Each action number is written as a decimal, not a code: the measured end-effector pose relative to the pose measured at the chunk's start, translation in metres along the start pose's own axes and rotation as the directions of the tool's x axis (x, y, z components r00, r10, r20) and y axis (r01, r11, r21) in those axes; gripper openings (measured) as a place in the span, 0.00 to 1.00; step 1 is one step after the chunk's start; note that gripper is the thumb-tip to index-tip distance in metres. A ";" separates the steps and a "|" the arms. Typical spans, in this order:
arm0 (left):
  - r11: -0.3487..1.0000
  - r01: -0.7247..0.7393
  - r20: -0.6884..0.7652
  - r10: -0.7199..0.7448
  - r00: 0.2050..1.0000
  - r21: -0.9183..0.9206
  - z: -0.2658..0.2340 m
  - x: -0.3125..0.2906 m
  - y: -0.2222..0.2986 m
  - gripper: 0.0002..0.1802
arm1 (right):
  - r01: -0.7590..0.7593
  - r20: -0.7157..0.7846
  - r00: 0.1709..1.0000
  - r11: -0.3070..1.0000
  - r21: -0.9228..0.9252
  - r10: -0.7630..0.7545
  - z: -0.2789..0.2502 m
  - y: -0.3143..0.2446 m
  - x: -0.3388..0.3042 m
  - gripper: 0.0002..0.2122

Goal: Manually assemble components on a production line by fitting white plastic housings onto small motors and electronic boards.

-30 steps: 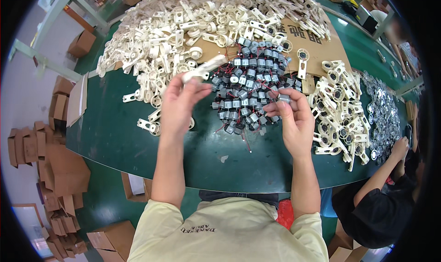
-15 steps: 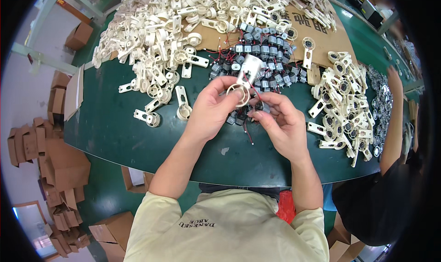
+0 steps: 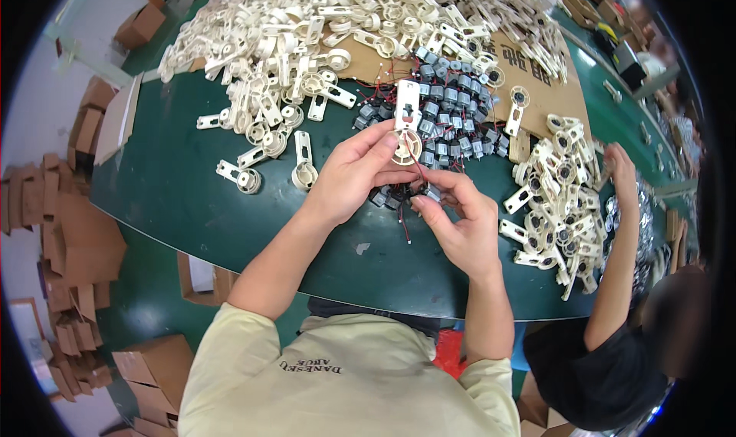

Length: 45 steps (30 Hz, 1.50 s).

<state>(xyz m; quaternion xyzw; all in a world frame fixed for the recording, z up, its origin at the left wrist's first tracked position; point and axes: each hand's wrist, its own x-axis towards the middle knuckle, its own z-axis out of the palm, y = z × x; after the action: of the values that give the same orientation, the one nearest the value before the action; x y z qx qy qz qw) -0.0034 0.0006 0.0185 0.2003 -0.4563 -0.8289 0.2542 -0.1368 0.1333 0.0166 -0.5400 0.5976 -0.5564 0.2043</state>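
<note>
Two parts are held close together above the dark green bench (image 3: 345, 272): a cream plastic casing (image 3: 415, 100) in the left hand (image 3: 354, 170) and a small motor (image 3: 432, 193) in the right hand (image 3: 464, 226). The casing's long axis runs away from the body, its slotted plate farther out and its spoked ring nearer; the motor lies just on the near side of the ring and slightly to its right, with the right hand closest to it. A red wire (image 3: 415, 161) crosses the ring and slants down toward the motor. The left fingers grip the ring's left edge, thumb on top; the right fingers are drawn narrow in a pinch on the motor, which they largely cover, so its exact tilt cannot be told. The casing is pale, with a dark cut-out in its plate; the motor shows a little grey. Beyond lies a heap of grey motors (image 3: 461, 100), with loose casings (image 3: 264, 100) to the left.
</note>
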 end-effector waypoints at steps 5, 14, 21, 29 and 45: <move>0.999 -0.008 0.013 0.008 1.000 -0.031 -0.004 0.002 -0.004 0.21 | -0.038 -0.040 0.998 0.999 0.010 0.038 0.003 0.005 -0.003 0.15; 0.982 -0.101 0.152 0.076 0.986 0.161 0.000 0.002 -0.009 0.25 | -0.249 -0.094 0.960 0.958 0.143 0.264 0.000 0.005 0.004 0.12; 0.933 -0.105 0.131 0.063 0.989 0.345 -0.003 0.007 -0.008 0.23 | -0.252 -0.035 0.960 0.912 0.324 0.277 -0.005 0.013 0.008 0.09; 0.971 -0.033 0.188 -0.013 0.982 0.237 -0.004 0.004 -0.016 0.23 | -0.172 -0.033 0.984 0.985 0.022 0.172 -0.004 0.003 0.005 0.11; 0.982 -0.038 0.149 0.011 0.989 0.183 0.004 0.005 -0.025 0.23 | -0.216 -0.168 0.960 0.974 0.062 0.223 -0.011 0.001 0.003 0.12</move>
<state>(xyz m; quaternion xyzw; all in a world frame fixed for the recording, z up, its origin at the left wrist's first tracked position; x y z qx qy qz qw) -0.0157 0.0116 -0.0011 0.1558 -0.5514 -0.7921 0.2103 -0.1477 0.1354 0.0200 -0.4152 0.6572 -0.5880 0.2235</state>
